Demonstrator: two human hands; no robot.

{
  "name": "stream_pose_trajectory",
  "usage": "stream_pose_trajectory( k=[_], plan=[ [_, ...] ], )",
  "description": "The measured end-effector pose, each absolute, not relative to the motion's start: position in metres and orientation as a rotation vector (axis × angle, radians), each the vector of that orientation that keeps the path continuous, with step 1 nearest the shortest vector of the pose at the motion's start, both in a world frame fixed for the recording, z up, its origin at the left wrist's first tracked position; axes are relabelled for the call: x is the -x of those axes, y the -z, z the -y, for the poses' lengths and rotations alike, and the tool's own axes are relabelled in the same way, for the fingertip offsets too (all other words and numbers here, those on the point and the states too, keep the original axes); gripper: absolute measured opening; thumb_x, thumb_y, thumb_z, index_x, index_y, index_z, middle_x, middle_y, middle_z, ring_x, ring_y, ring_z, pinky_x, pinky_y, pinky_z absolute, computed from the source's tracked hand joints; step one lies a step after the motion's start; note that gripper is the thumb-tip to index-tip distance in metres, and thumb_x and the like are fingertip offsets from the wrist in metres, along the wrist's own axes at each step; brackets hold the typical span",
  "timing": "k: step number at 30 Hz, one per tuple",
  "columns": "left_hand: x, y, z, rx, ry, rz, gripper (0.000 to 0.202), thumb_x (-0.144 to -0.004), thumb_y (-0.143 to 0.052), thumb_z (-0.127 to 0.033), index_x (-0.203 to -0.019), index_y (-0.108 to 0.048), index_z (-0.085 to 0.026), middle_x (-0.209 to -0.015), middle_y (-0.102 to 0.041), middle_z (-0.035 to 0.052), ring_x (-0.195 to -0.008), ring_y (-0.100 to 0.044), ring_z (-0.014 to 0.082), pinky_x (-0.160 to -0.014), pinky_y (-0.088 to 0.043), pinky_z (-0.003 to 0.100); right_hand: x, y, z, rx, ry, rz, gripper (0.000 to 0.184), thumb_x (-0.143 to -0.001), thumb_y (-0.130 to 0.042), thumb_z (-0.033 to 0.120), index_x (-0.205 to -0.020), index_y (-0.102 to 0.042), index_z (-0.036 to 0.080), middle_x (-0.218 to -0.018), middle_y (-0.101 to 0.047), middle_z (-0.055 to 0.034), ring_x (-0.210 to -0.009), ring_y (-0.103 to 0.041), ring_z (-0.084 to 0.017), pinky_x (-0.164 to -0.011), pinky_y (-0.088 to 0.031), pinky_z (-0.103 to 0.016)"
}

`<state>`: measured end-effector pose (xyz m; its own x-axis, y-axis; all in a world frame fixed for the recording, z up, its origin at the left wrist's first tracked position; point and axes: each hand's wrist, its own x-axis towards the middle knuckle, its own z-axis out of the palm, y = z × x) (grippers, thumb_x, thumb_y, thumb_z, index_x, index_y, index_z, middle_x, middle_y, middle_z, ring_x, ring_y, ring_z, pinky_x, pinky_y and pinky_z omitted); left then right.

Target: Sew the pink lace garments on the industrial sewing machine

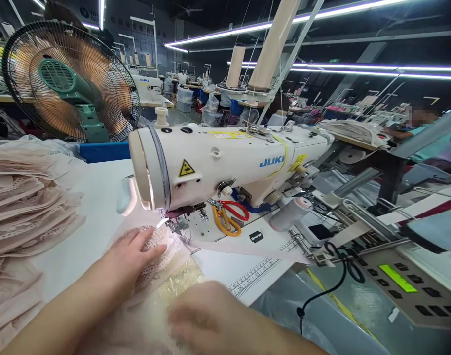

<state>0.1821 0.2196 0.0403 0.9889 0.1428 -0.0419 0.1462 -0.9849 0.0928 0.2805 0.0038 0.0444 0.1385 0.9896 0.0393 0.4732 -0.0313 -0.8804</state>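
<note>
Rest left hand (134,252) on the lace (173,250), fingers loosely spread, pressing from above without clenching. Hold right hand (205,313) nearer the body, over the lower part of the same pale cloth (183,286); cannot tell its grip, given the blur and the hidden fingertips. Find lace and cloth on the white table (99,185), in front of the machine (210,158), with the far edge close beneath its head end. See yellowish, shiny material between the hands. Under the machine's arm, note red scissors (244,204) and yellow scissors (217,224) side by side, then a razor blade (256,236) and a grey thread cone (290,215) farther right. Toward the near edge, see a printed ruler (255,276). At left, find a heap of pink pieces (29,197), with a fan (68,84) beyond. At lower right, see a control box (406,281) with a lit green display.
</note>
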Motion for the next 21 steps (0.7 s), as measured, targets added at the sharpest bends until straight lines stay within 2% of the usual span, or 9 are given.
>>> stream_pose_trajectory(
  k=[2,4,6,10,13,16,18,21],
  plan=[
    [-0.182,-0.039,-0.223,-3.058,0.056,-0.078,0.068,-0.062,-0.050,-0.004,-0.121,-0.057,-0.036,-0.144,-0.039,0.0039,-0.128,-0.039,0.0344,-0.098,-0.039,0.052,-0.301,-0.044,0.002,1.946,-0.374,1.535,0.029,-0.080,-0.055,0.018,-0.108,-0.059,0.017,-0.088,-0.062,-0.0051,-0.076,-0.055,-0.015,-0.071,-0.046,-0.026],
    [-0.183,-0.042,-0.220,-3.027,0.094,0.058,0.068,-0.060,-0.046,0.000,-0.116,-0.060,-0.035,-0.142,-0.041,0.0007,-0.129,-0.038,0.0307,-0.101,-0.037,0.051,-0.317,-0.038,-0.002,2.102,-0.020,1.661,0.050,-0.079,-0.055,0.016,-0.129,-0.047,0.018,-0.099,-0.057,-0.0096,-0.082,-0.053,-0.018,-0.068,-0.045,-0.029],
    [-0.186,-0.047,-0.212,-2.948,0.124,0.182,0.065,-0.060,-0.042,0.002,-0.112,-0.063,-0.031,-0.138,-0.046,-0.0010,-0.129,-0.039,0.0250,-0.105,-0.035,0.047,-0.329,-0.032,-0.011,2.151,0.179,1.802,0.055,-0.080,-0.055,0.016,-0.133,-0.042,0.024,-0.102,-0.054,-0.0096,-0.082,-0.051,-0.019,-0.063,-0.043,-0.027],
    [-0.187,-0.056,-0.195,-2.806,0.077,0.254,0.050,-0.069,-0.039,-0.004,-0.107,-0.064,-0.023,-0.129,-0.057,0.0007,-0.123,-0.047,0.0175,-0.109,-0.032,0.039,-0.340,-0.025,-0.027,2.076,0.345,1.982,0.035,-0.082,-0.053,0.018,-0.114,-0.058,0.028,-0.098,-0.057,-0.0047,-0.080,-0.050,-0.017,-0.061,-0.038,-0.025],
    [-0.187,-0.061,-0.189,-2.747,0.056,0.243,0.038,-0.071,-0.046,-0.013,-0.103,-0.065,-0.021,-0.123,-0.061,0.0037,-0.117,-0.053,0.0193,-0.108,-0.034,0.039,-0.342,-0.022,-0.028,1.934,0.410,2.056,0.018,-0.084,-0.052,0.020,-0.095,-0.065,0.025,-0.092,-0.061,-0.0019,-0.078,-0.049,-0.016,-0.063,-0.038,-0.026],
    [-0.186,-0.065,-0.186,-2.746,0.074,0.219,0.029,-0.069,-0.052,-0.016,-0.095,-0.065,-0.021,-0.118,-0.063,0.0045,-0.112,-0.055,0.0216,-0.103,-0.039,0.038,-0.341,-0.019,-0.024,1.784,0.441,2.070,0.011,-0.083,-0.054,0.018,-0.084,-0.065,0.021,-0.088,-0.064,-0.0006,-0.079,-0.049,-0.015,-0.066,-0.038,-0.026],
    [-0.186,-0.068,-0.183,-2.791,0.078,0.180,0.029,-0.070,-0.053,-0.017,-0.096,-0.064,-0.021,-0.112,-0.065,0.0056,-0.104,-0.059,0.0228,-0.095,-0.044,0.038,-0.340,-0.017,-0.022,1.719,0.448,2.056,0.010,-0.083,-0.055,0.019,-0.082,-0.065,0.020,-0.086,-0.065,-0.0005,-0.079,-0.049,-0.015,-0.066,-0.038,-0.026],
    [-0.186,-0.070,-0.176,-2.897,0.127,0.134,0.041,-0.069,-0.058,-0.021,-0.110,-0.060,-0.022,-0.110,-0.063,0.0081,-0.092,-0.061,0.0254,-0.084,-0.048,0.041,-0.337,-0.016,-0.021,1.691,0.447,2.010,0.010,-0.082,-0.055,0.018,-0.079,-0.064,0.019,-0.083,-0.065,-0.0005,-0.076,-0.048,-0.014,-0.065,-0.037,-0.026]
  ],
)
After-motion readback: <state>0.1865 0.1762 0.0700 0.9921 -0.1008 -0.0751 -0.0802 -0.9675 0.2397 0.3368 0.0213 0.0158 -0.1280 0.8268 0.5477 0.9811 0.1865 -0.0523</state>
